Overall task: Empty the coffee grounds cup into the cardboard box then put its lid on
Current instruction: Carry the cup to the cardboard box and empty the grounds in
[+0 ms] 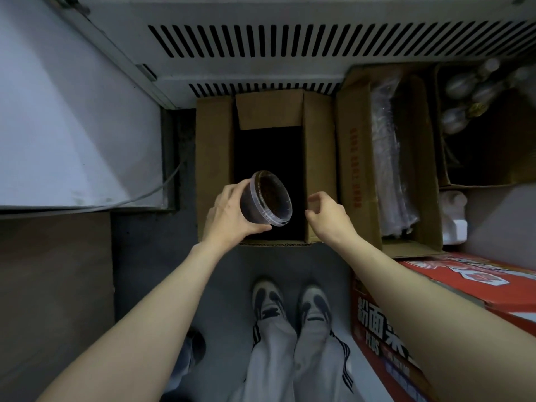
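The left hand (229, 211) grips a clear plastic cup (266, 198) at the centre of the frame, fingers and thumb wrapped round its wall. The cup is tilted, its mouth turned up and toward the right, and a dark brown mass of coffee grounds (272, 195) shows inside; nothing can be seen falling out. It hangs over the dark opening of the cardboard box (214, 158), which stands on the floor (290, 262) against a vented metal panel (290, 39) at the top of the frame, its flaps folded outward.

The right hand (326, 214) hovers just right of the cup, over the box's right flap, with fingers loosely curled and nothing in them. No lid is visible anywhere in the view, so I cannot tell where it lies.

To the right stand a second open box (359, 158) holding plastic-wrapped goods and a red printed carton (429, 285) at the lower right.

The emptying step looks to be in hand, at its start: the cup is placed above the box but seems still full. The next move likely calls for turning the wrist further so the mouth faces down into the opening, keeping the rim inside the flaps so grounds do not spill on the floor. Damp grounds may cling, so the free hand may need to tap the base.
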`<state>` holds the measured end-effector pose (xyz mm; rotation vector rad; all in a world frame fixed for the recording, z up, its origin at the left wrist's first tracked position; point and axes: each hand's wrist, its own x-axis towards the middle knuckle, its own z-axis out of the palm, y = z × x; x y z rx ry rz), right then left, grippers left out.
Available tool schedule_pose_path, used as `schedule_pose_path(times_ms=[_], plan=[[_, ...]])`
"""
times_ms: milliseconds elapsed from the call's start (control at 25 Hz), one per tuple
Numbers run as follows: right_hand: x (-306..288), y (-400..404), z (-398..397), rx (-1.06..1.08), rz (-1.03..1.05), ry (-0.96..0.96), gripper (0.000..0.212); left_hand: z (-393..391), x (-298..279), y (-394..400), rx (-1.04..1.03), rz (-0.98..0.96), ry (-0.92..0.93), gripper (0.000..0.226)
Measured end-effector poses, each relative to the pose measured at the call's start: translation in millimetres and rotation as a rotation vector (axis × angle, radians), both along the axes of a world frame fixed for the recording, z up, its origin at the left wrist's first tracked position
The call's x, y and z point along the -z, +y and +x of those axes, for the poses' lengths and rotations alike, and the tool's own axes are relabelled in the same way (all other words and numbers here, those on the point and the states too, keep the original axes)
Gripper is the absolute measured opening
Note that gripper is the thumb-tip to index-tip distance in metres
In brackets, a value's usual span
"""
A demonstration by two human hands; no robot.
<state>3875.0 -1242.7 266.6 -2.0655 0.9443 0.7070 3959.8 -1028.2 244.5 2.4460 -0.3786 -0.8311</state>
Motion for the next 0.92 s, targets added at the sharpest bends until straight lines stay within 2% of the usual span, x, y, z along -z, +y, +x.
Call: schedule_pose_path(times_ms=[240,560,920], plan=[[15,0,-5,-0.049,-0.038,0.025,0.038,-4,18,-14,0.105,0.204,-0.029,0.113],[32,-3,-7,-0.086,-0.004,0.057,0.039,3,37,-20,0.073,0.286,0.083,0.108],[35,-1,-6,-0.108,0.035,0.080,0.035,2,46,-23,0.077,0.423,0.223,0.114]])
